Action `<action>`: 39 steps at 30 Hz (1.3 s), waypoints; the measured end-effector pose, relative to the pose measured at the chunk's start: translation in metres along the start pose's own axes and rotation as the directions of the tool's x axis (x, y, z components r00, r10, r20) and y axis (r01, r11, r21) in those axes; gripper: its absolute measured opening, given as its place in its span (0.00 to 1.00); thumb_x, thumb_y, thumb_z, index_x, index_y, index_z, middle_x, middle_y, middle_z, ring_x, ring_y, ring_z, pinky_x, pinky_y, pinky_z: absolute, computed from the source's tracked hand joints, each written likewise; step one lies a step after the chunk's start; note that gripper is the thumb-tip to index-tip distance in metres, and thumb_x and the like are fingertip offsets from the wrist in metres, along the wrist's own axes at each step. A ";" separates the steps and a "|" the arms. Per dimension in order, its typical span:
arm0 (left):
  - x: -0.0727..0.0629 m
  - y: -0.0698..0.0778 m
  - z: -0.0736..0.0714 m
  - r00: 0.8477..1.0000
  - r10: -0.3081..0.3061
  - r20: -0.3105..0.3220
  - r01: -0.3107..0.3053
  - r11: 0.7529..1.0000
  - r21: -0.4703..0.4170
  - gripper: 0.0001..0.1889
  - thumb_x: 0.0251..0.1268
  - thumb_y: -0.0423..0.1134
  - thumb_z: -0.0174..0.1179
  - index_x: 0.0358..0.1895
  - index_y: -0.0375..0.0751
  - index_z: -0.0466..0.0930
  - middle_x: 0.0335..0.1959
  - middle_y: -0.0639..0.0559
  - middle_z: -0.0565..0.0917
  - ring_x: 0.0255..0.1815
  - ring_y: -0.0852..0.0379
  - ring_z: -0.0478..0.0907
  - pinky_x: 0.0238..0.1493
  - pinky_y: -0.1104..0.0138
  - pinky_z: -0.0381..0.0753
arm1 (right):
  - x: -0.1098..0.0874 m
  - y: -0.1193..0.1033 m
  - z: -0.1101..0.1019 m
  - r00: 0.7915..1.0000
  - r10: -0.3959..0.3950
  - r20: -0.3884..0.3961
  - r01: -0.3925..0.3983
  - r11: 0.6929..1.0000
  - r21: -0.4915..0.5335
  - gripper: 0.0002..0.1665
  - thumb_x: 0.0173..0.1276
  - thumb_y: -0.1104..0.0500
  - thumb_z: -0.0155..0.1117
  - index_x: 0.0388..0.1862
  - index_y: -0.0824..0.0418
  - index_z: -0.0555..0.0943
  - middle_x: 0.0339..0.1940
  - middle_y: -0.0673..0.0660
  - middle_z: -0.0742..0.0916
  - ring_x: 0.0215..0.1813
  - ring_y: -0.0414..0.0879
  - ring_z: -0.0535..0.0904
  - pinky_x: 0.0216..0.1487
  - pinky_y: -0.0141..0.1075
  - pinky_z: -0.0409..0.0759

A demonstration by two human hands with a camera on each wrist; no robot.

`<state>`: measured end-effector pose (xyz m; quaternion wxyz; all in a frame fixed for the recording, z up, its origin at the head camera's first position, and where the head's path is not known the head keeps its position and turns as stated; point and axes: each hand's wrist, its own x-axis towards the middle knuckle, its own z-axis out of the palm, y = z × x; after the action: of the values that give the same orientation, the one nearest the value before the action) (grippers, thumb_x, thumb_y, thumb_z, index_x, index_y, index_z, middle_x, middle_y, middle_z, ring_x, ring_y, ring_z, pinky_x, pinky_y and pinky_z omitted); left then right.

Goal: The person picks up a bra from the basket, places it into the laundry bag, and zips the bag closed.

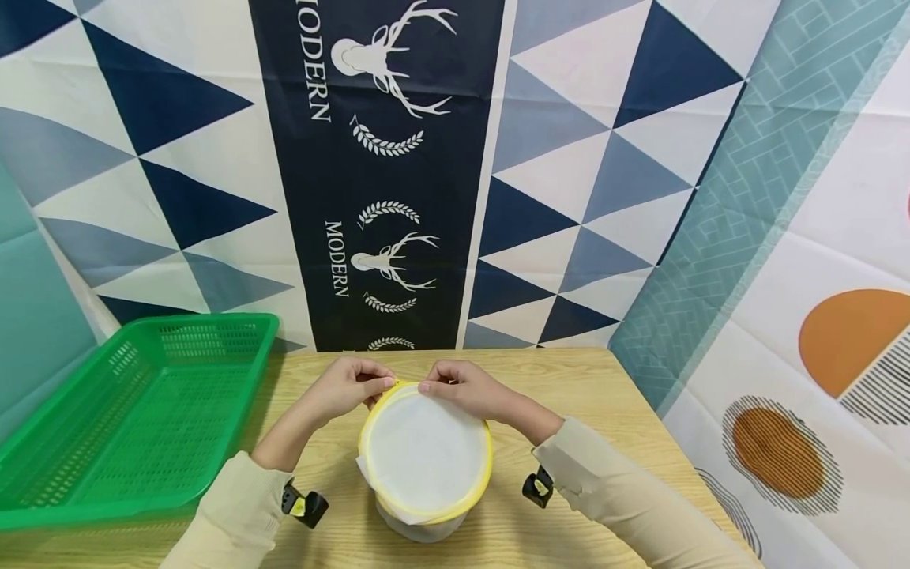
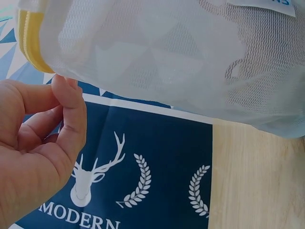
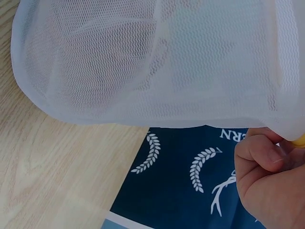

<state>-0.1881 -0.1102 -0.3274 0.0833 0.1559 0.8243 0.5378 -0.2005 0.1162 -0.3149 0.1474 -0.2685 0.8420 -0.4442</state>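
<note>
A round white mesh laundry bag (image 1: pixel 426 454) with a yellow zipper band around its top stands upright on the table. My left hand (image 1: pixel 354 389) pinches the far left part of the yellow rim between thumb and forefinger. A short distance to the right, my right hand (image 1: pixel 464 389) holds the far rim, thumb on top. The left wrist view has the mesh side (image 2: pixel 157 57) and the yellow zipper (image 2: pixel 31 40) just above the left fingertips. In the right wrist view the curled right fingers (image 3: pixel 262 150) are at the bag's rim, their tips partly hidden.
A green plastic basket (image 1: pixel 245 403) with perforated sides stands on the left of the wooden table (image 1: pixel 569 442). Behind the table hangs a patterned cloth (image 1: pixel 384 182) with triangles and deer heads. Another printed cloth (image 1: pixel 782 332) borders the right side.
</note>
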 end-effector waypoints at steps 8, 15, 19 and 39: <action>-0.002 0.001 -0.002 1.000 -0.021 -0.010 0.020 1.000 -0.016 0.12 0.65 0.34 0.57 0.44 0.28 0.81 0.30 0.46 0.82 0.25 0.59 0.75 0.29 0.69 0.81 | -0.001 -0.001 -0.002 1.000 0.010 -0.006 -0.010 1.000 -0.008 0.13 0.70 0.54 0.56 0.32 0.63 0.78 0.29 0.52 0.78 0.27 0.39 0.72 0.26 0.30 0.74; -0.004 0.001 -0.003 1.000 -0.025 -0.013 0.025 1.000 -0.013 0.12 0.65 0.35 0.57 0.44 0.28 0.81 0.29 0.47 0.82 0.25 0.59 0.75 0.29 0.70 0.80 | -0.002 -0.001 -0.002 1.000 0.009 -0.008 -0.009 1.000 0.000 0.14 0.70 0.54 0.56 0.32 0.63 0.78 0.28 0.51 0.77 0.26 0.39 0.72 0.25 0.30 0.74; -0.004 0.001 -0.004 1.000 -0.027 -0.011 0.027 1.000 -0.009 0.12 0.65 0.35 0.57 0.44 0.28 0.81 0.29 0.47 0.82 0.25 0.59 0.74 0.29 0.69 0.80 | -0.002 0.000 -0.002 1.000 0.013 -0.008 -0.013 1.000 0.002 0.14 0.69 0.53 0.56 0.32 0.63 0.78 0.28 0.51 0.77 0.26 0.39 0.73 0.25 0.30 0.75; 0.000 0.006 -0.002 1.000 -0.012 -0.002 0.012 1.000 -0.025 0.12 0.66 0.34 0.55 0.44 0.27 0.80 0.30 0.46 0.83 0.25 0.60 0.77 0.31 0.67 0.81 | 0.004 -0.008 0.000 0.999 -0.020 -0.029 0.018 0.998 -0.058 0.13 0.68 0.50 0.58 0.39 0.57 0.82 0.29 0.50 0.79 0.30 0.39 0.71 0.28 0.29 0.73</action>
<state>-0.1875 -0.1092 -0.3210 0.0877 0.1496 0.8183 0.5479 -0.2014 0.1100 -0.3085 0.1231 -0.2740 0.8540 -0.4249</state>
